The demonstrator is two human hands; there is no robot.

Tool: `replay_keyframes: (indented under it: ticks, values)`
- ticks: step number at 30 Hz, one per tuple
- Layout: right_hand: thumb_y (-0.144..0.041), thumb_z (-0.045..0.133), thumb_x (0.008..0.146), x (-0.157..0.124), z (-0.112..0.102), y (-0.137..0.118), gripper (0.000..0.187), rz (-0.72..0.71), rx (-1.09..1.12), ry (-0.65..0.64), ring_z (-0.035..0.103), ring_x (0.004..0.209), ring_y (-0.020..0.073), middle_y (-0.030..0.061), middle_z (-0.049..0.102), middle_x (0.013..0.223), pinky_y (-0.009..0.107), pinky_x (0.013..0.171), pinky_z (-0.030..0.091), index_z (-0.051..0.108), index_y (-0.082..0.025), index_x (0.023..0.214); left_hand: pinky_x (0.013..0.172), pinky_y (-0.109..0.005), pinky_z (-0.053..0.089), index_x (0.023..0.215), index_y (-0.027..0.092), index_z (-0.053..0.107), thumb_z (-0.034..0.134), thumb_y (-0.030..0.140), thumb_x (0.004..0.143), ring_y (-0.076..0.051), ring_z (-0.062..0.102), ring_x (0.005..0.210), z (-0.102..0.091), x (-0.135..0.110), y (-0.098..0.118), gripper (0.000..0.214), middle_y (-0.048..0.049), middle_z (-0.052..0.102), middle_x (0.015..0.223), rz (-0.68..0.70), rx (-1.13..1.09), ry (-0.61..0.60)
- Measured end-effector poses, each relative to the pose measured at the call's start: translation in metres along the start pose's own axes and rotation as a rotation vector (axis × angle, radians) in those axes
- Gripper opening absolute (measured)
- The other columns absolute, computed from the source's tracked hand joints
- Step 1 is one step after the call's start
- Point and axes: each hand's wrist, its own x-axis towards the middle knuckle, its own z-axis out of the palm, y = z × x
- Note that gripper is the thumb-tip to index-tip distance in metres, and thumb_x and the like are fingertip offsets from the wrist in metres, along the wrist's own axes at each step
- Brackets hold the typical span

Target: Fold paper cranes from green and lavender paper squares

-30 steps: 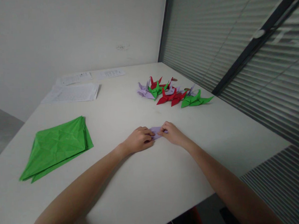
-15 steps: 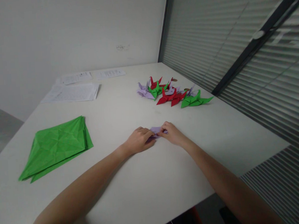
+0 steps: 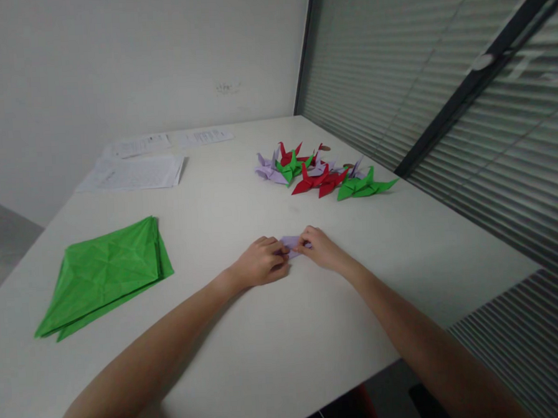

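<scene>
A small piece of folded purple origami paper [image 3: 290, 241] lies at the middle of the white table [image 3: 249, 348], between my two hands. My left hand [image 3: 263, 261] grips its left side with curled fingers, and part of the paper is hidden beneath them. On the right side, my right hand [image 3: 319, 247] pinches the paper between thumb and fingertips. Beyond the hands sits a group of folded paper cranes: a purple one [image 3: 270, 169], a red one [image 3: 310, 181] and a green one [image 3: 365, 184] among several.
Large creased green paper [image 3: 111, 264], folded in layers, lies on the left of the table. Printed sheets [image 3: 137, 173] are stacked at the back left, near the wall. A window with blinds [image 3: 394, 78] runs along the right edge.
Both hands stay at the purple paper. My left fingers have shifted slightly, and a little more of the paper shows between the hands.
</scene>
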Motion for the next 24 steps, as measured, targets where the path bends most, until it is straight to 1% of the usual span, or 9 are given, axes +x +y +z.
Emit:
replay_keyframes:
  ticks: [4,6,8,10,12,15,20,24]
  values:
    - [-0.027,0.068,0.082,0.0,0.0,0.0,0.015,0.01,-0.007,-0.008,0.055,0.077,0.0175,0.0044,0.057,0.082,0.03,0.073,0.043,0.066,-0.017,0.07,0.084,-0.036,0.044,0.083,0.017,0.068,0.046,0.028,0.093,-0.019,0.063,0.088,0.001,0.001,0.002,0.026,-0.0078,0.068,0.088,-0.017,0.028,0.0]
    - [-0.027,0.068,0.082,0.0,0.0,0.0,0.015,0.006,-0.002,-0.013,0.055,0.077,0.0178,0.0047,0.057,0.082,0.03,0.073,0.043,0.067,-0.017,0.071,0.084,-0.035,0.044,0.085,0.016,0.067,0.045,0.028,0.093,-0.019,0.063,0.086,0.002,0.001,0.003,0.026,-0.0075,0.068,0.086,-0.041,0.04,-0.002]
    - [-0.028,0.068,0.082,0.001,0.001,0.001,0.015,-0.003,0.0,-0.015,0.055,0.077,0.0181,0.0048,0.057,0.081,0.03,0.073,0.043,0.067,-0.017,0.071,0.083,-0.035,0.044,0.092,0.016,0.066,0.046,0.027,0.092,-0.019,0.063,0.083,0.003,0.001,0.005,0.024,-0.0073,0.068,0.085,-0.072,0.045,-0.001]
    - [-0.028,0.068,0.082,0.002,0.001,0.002,0.015,-0.012,-0.005,-0.014,0.056,0.077,0.0182,0.0047,0.057,0.081,0.03,0.073,0.043,0.067,-0.017,0.072,0.081,-0.036,0.044,0.103,0.016,0.065,0.047,0.028,0.092,-0.019,0.062,0.082,0.003,0.002,0.007,0.024,-0.0072,0.067,0.087,-0.095,0.053,0.003]
    - [-0.029,0.067,0.083,0.002,0.001,0.003,0.016,-0.017,-0.015,-0.015,0.056,0.077,0.0181,0.0045,0.058,0.081,0.03,0.073,0.043,0.067,-0.017,0.072,0.08,-0.036,0.044,0.108,0.018,0.065,0.047,0.029,0.092,-0.02,0.061,0.084,0.002,0.002,0.009,0.026,-0.0077,0.067,0.091,-0.096,0.071,-0.001]
    - [-0.032,0.066,0.085,-0.001,0.001,0.001,0.018,-0.016,-0.073,-0.007,0.055,0.079,0.0191,0.0048,0.059,0.082,0.032,0.076,0.042,0.068,-0.019,0.073,0.078,-0.036,0.043,0.1,0.018,0.068,0.048,0.033,0.092,-0.021,0.058,0.088,0.001,0.003,0.012,0.027,-0.009,0.065,0.095,-0.09,0.095,-0.024]
    - [-0.045,0.063,0.086,-0.008,-0.001,-0.005,0.025,-0.007,-0.255,0.106,0.048,0.094,0.026,0.0078,0.061,0.091,0.04,0.081,0.037,0.069,-0.024,0.075,0.077,-0.036,0.042,0.098,0.018,0.069,0.05,0.036,0.091,-0.022,0.055,0.088,-0.001,0.004,0.014,0.028,-0.0095,0.063,0.097,-0.105,0.114,-0.056]
    - [-0.056,0.065,0.08,-0.011,-0.003,-0.006,0.033,0.091,-0.287,0.14,0.044,0.098,0.0286,0.0097,0.056,0.1,0.043,0.083,0.036,0.069,-0.024,0.071,0.077,-0.036,0.041,0.098,0.019,0.069,0.05,0.035,0.092,-0.022,0.055,0.088,0.0,0.003,0.013,0.026,-0.0083,0.062,0.095,-0.106,0.131,-0.072]
